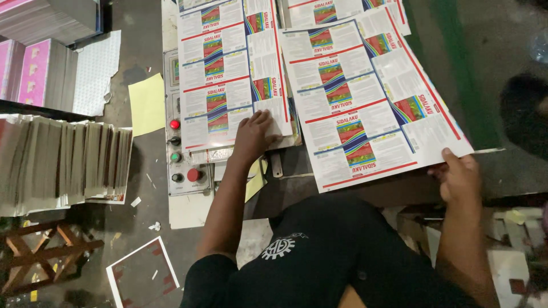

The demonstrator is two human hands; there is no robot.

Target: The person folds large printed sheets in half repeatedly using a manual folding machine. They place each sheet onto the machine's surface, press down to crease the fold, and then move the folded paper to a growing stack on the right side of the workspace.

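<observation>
The right hand [459, 177] pinches the near corner of a large printed sheet [365, 97], whose long axis slants from near-left to far-right on the counter [297, 165]. The left hand [254, 134] (fingers spread) presses flat on a neighbouring sheet [228, 74] beside the button panel [182, 154].

A dim grey concrete floor [137, 188] littered with paper scraps spreads below. A wooden pallet [40, 251] sits at the lower left under tall stacks of flat grey cardboard [63, 162]. A metal control panel with red and green buttons [182, 154] stands beside them.
</observation>
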